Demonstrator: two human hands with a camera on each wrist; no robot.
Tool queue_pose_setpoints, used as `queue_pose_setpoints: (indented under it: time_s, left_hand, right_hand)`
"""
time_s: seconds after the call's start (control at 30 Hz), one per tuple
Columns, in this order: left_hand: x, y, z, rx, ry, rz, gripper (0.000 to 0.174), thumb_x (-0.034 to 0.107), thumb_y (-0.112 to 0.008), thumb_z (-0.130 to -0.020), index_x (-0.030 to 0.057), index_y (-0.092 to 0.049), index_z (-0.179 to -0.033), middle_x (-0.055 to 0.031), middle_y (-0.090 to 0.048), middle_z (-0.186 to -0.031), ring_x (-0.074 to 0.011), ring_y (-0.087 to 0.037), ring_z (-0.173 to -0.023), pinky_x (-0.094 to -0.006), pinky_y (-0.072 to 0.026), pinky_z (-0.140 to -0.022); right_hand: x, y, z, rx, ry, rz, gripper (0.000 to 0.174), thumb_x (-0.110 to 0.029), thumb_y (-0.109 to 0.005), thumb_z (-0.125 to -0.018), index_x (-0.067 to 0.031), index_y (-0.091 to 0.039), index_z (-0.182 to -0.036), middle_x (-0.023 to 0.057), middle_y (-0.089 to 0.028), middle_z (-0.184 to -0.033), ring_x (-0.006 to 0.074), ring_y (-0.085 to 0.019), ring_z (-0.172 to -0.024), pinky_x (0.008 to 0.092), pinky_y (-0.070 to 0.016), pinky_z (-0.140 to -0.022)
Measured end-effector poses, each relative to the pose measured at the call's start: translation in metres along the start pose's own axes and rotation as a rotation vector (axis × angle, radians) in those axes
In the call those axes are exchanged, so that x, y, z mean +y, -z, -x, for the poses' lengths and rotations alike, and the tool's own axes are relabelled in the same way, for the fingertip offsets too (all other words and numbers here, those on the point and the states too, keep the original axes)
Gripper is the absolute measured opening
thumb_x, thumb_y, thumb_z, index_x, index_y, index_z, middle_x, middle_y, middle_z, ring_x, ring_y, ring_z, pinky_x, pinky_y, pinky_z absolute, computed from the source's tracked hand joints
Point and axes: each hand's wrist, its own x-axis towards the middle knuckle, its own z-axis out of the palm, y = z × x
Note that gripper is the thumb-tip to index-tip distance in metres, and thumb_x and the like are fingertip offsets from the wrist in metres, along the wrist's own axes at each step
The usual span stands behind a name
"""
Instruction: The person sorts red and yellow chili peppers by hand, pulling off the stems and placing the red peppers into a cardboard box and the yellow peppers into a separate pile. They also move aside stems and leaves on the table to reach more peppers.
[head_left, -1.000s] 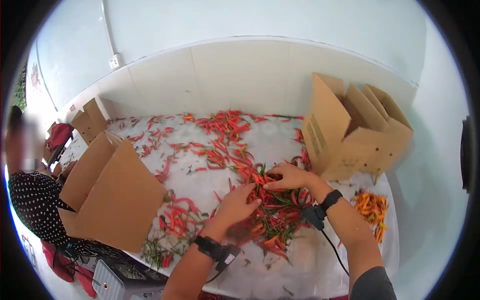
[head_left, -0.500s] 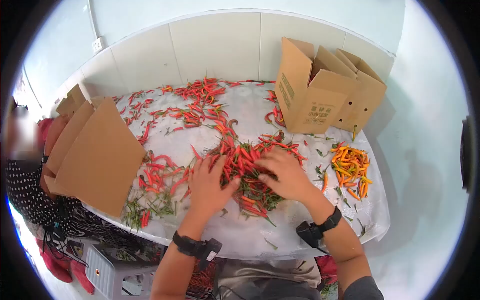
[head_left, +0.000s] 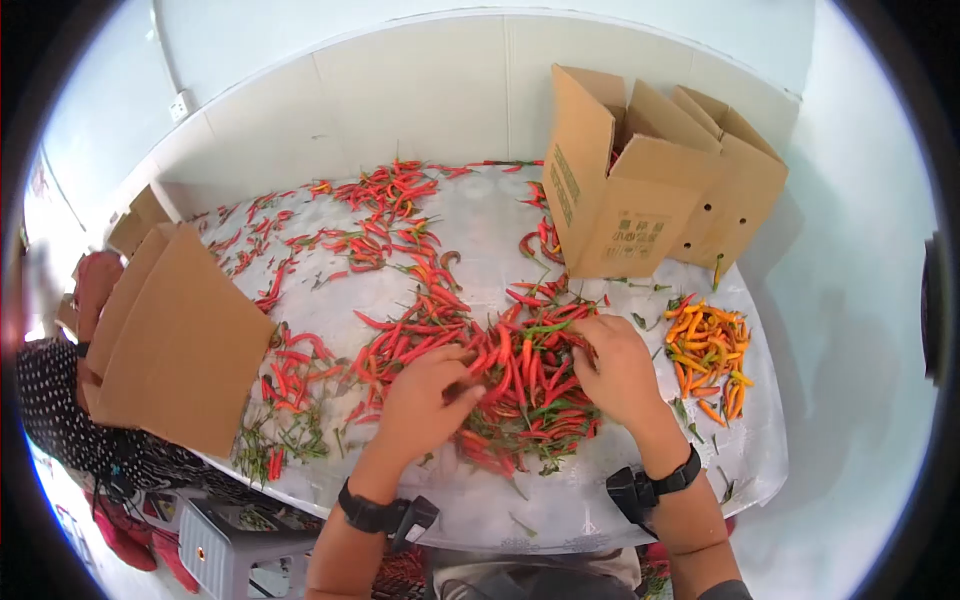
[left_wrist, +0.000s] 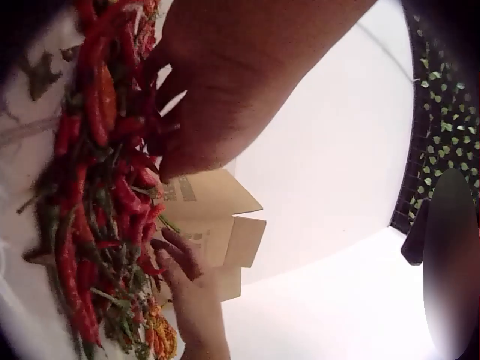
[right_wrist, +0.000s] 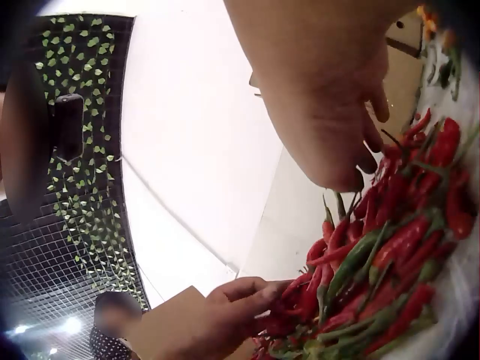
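Note:
A heap of red chili peppers [head_left: 520,370], with some green ones and stems, lies between the two hands. The left hand [head_left: 425,400] touches the heap's left side, fingers bent loosely among the peppers. On the right side, the right hand [head_left: 620,370] rests its fingers against the heap, partly hidden by peppers. In the left wrist view, the left hand [left_wrist: 214,90] reaches down onto red peppers [left_wrist: 82,277]. The right wrist view shows the right hand [right_wrist: 322,97] with slightly bent, spread fingers at the peppers [right_wrist: 397,247]. Neither view shows a firm grip.
Cardboard boxes [head_left: 640,190] stand at the back right, and another box [head_left: 190,350] at the left, beside a seated person [head_left: 60,400]. Orange and yellow peppers [head_left: 708,350] form a pile on the right. More red peppers [head_left: 390,190] are scattered toward the wall.
The head view has tilted down and shifted. Both hands have moved apart to the heap's two sides, and the peppers between them are heaped closer together.

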Motion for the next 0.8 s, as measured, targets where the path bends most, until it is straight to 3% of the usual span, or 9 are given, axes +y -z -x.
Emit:
queue_pose_setpoints:
  time_s: [0.03,0.13,0.17,0.27,0.43,0.53,0.57,0.7,0.8]
  left_hand:
    - [0.004,0.004,-0.001,0.044,0.046,-0.075,0.02,0.015,-0.074,-0.074,0.0016,-0.063,-0.082,-0.016,-0.063,-0.112,-0.0331,-0.06,-0.104,-0.0394,-0.0478,-0.085]
    - [0.005,0.007,-0.017,0.197,0.05,-0.165,0.018,0.014,-0.073,-0.073,0.0021,-0.063,-0.081,-0.0138,-0.064,-0.097,-0.0318,-0.06,-0.091,-0.0408,-0.0475,-0.078]
    - [0.007,0.006,-0.025,0.235,0.044,-0.149,0.019,0.015,-0.074,-0.073,0.0026,-0.063,-0.081,-0.0138,-0.062,-0.095,-0.0321,-0.059,-0.09,-0.0418,-0.0468,-0.078]
    - [0.014,-0.002,-0.037,0.216,0.094,-0.159,0.021,0.018,-0.074,-0.073,0.0039,-0.064,-0.085,-0.0129,-0.059,-0.089,-0.0322,-0.056,-0.086,-0.0431,-0.0449,-0.077]
    - [0.009,-0.012,-0.03,0.089,0.137,-0.282,0.025,0.021,-0.075,-0.073,0.0057,-0.066,-0.09,-0.0115,-0.057,-0.089,-0.0319,-0.054,-0.087,-0.0437,-0.0433,-0.078]
    - [-0.006,-0.012,-0.027,0.228,0.161,-0.128,0.025,0.017,-0.074,-0.073,0.005,-0.065,-0.093,-0.0118,-0.059,-0.09,-0.0327,-0.055,-0.089,-0.0441,-0.0433,-0.081]
    - [-0.007,-0.006,-0.026,0.241,0.175,-0.09,0.024,0.013,-0.071,-0.079,0.0016,-0.064,-0.1,-0.0111,-0.062,-0.096,-0.0269,-0.059,-0.09,-0.0389,-0.0467,-0.08]
    - [-0.007,-0.002,-0.024,0.334,0.33,0.324,0.022,0.011,-0.064,-0.09,-0.0033,-0.061,-0.106,-0.0109,-0.064,-0.101,-0.0148,-0.062,-0.087,-0.0279,-0.0505,-0.077]
    - [-0.001,-0.013,-0.023,0.383,0.329,0.553,0.021,0.011,-0.065,-0.089,-0.003,-0.061,-0.105,-0.01,-0.065,-0.096,-0.0156,-0.062,-0.086,-0.0287,-0.0501,-0.078]
  right_hand:
    - [-0.002,-0.003,0.0,0.047,-0.006,-0.017,0.027,-0.005,-0.063,-0.073,-0.0067,-0.065,-0.099,0.0138,-0.064,-0.088,0.034,-0.059,-0.088,0.0428,-0.046,-0.08]
    - [-0.012,-0.008,0.0,-0.113,0.204,-0.091,0.034,-0.006,-0.063,-0.073,-0.0065,-0.063,-0.106,0.0143,-0.064,-0.09,0.0331,-0.059,-0.093,0.0431,-0.044,-0.085]
    - [-0.009,-0.009,0.0,-0.258,0.167,-0.181,0.029,-0.006,-0.062,-0.073,-0.0061,-0.065,-0.102,0.0126,-0.064,-0.092,0.0314,-0.058,-0.096,0.0437,-0.042,-0.088]
    - [-0.003,0.002,-0.005,-0.373,0.114,-0.106,0.026,-0.007,-0.062,-0.072,-0.0063,-0.067,-0.098,0.0116,-0.063,-0.096,0.0318,-0.057,-0.095,0.0435,-0.0426,-0.088]
    - [0.01,0.008,0.001,-0.075,-0.063,0.192,0.023,-0.001,-0.063,-0.073,-0.0047,-0.066,-0.095,0.0121,-0.062,-0.096,0.0325,-0.057,-0.097,0.042,-0.0444,-0.086]
    - [0.017,0.007,0.0,0.048,-0.161,0.168,0.024,-0.002,-0.062,-0.075,-0.0039,-0.066,-0.098,0.0136,-0.062,-0.099,0.0345,-0.056,-0.097,0.0436,-0.0444,-0.087]
    - [0.019,0.007,-0.001,0.094,-0.194,0.154,0.024,-0.002,-0.061,-0.075,-0.0035,-0.066,-0.099,0.0141,-0.062,-0.1,0.0353,-0.056,-0.096,0.0443,-0.0443,-0.087]
    - [0.027,-0.002,-0.007,0.13,-0.184,0.134,0.024,-0.004,-0.063,-0.077,-0.0031,-0.065,-0.101,0.0151,-0.062,-0.101,0.0358,-0.057,-0.095,0.0447,-0.0453,-0.085]
    - [0.028,-0.012,-0.008,0.05,-0.149,0.1,0.026,-0.004,-0.065,-0.076,-0.0031,-0.063,-0.102,0.0142,-0.063,-0.097,0.0358,-0.057,-0.094,0.0449,-0.0458,-0.084]
